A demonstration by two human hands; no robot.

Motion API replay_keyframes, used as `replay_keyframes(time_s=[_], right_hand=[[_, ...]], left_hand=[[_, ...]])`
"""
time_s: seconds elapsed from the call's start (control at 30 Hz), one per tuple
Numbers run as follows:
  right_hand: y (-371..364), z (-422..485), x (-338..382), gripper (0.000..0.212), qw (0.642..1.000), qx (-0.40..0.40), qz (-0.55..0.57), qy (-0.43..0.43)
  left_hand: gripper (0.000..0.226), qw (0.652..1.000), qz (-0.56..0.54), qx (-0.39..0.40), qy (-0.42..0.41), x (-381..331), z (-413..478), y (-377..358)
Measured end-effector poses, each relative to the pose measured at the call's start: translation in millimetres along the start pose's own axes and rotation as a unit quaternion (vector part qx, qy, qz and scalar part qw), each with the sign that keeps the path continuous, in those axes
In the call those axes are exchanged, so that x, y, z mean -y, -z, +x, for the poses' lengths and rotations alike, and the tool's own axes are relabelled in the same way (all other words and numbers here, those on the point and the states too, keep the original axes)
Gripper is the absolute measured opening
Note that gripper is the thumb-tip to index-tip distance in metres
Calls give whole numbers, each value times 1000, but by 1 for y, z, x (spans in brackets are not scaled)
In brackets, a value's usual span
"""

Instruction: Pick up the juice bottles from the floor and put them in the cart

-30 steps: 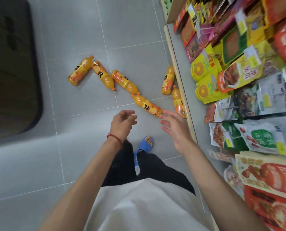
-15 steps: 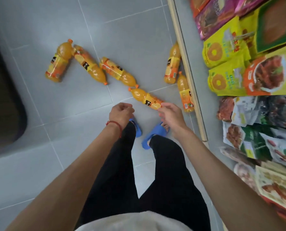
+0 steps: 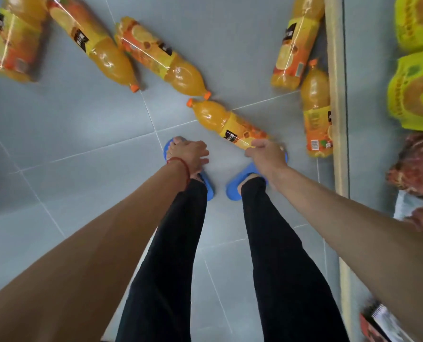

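Floor point(image 3: 69, 134): grey tiles with thin pale joints, seen from straight above
Shelf edge point(image 3: 337, 33): pale strip running up the right side of the view, with yellow snack packets point(image 3: 418, 95) and a red packet point(image 3: 414, 166) lying beyond it
Juice bottles: six orange plastic bottles with yellow and orange labels, all lying on their sides on the floor
Far-left bottle point(image 3: 15, 45): blurred, partly cut off by the top edge
Second bottle point(image 3: 94, 43): just beside the far-left one, orange cap pointing toward the person
Third bottle point(image 3: 161, 58): slanted, its cap almost meeting the cap of the nearest bottle
Nearest bottle point(image 3: 227, 125): lies diagonally in front of the feet, cap up and left, base end down and right under the right hand
Upper-right bottle point(image 3: 297, 43): close to the shelf edge, base toward the person
Shelf-side bottle point(image 3: 316, 112): lies along the shelf edge, touching or nearly touching it, cap pointing away
Right hand point(image 3: 267, 155): arm stretched down, fingers and thumb curled round the base end of the nearest bottle, grasping it while it rests on the floor
Left hand point(image 3: 193, 154): hangs above the left foot, fingers loosely bent, holding nothing
Feet: blue slippers point(image 3: 234, 186), black trousers point(image 3: 176, 255), a red cord point(image 3: 184, 169) round the left wrist
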State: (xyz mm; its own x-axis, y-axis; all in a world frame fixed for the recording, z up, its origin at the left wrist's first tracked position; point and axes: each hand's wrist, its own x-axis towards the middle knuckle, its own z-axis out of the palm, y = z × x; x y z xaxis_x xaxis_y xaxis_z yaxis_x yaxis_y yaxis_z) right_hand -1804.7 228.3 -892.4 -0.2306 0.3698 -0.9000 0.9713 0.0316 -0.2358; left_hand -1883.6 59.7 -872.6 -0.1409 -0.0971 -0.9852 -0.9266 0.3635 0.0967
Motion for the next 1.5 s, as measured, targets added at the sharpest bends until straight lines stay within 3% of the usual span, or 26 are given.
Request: replay_keyframes(time_s=[0.13, 0.2, 0.47, 0.6, 0.73, 0.9, 1.07, 1.23, 1.37, 1.5], right_hand=[[-19, 72, -12, 48, 997, -10, -71, 21], [-30, 105, -19, 54, 991, -22, -127, 42], [-57, 201, -35, 100, 957, 4, -273, 101], [-60, 229, -40, 123, 929, 51, -347, 120], [-56, 241, -42, 115, 912, 65, -374, 157], [-56, 238, -34, 104, 908, 93, -378, 158], [-53, 212, -39, 100, 930, 121, -318, 142], [-37, 149, -36, 95, 944, 136, -278, 118], [-6, 82, -16, 88, 941, 157, -286, 94], [22, 9, 12, 98, 937, 167, -291, 96]], left_hand=[[10, 998, -34, 0, 47, -1, 75, -16], [13, 998, -33, -5, 48, -2, 112, -23], [73, 997, -59, -47, 8, -18, 224, -45], [67, 995, -91, -31, -2, -24, 255, -52], [55, 991, -132, -32, -10, -28, 266, -58], [65, 987, -149, -56, -8, -26, 254, -61], [64, 991, -103, -66, -52, -33, 225, -56], [62, 993, -90, -55, -51, -39, 165, -45], [75, 995, -77, -54, -20, -47, 95, -29], [85, 994, -101, -49, -17, -51, 24, -8]])
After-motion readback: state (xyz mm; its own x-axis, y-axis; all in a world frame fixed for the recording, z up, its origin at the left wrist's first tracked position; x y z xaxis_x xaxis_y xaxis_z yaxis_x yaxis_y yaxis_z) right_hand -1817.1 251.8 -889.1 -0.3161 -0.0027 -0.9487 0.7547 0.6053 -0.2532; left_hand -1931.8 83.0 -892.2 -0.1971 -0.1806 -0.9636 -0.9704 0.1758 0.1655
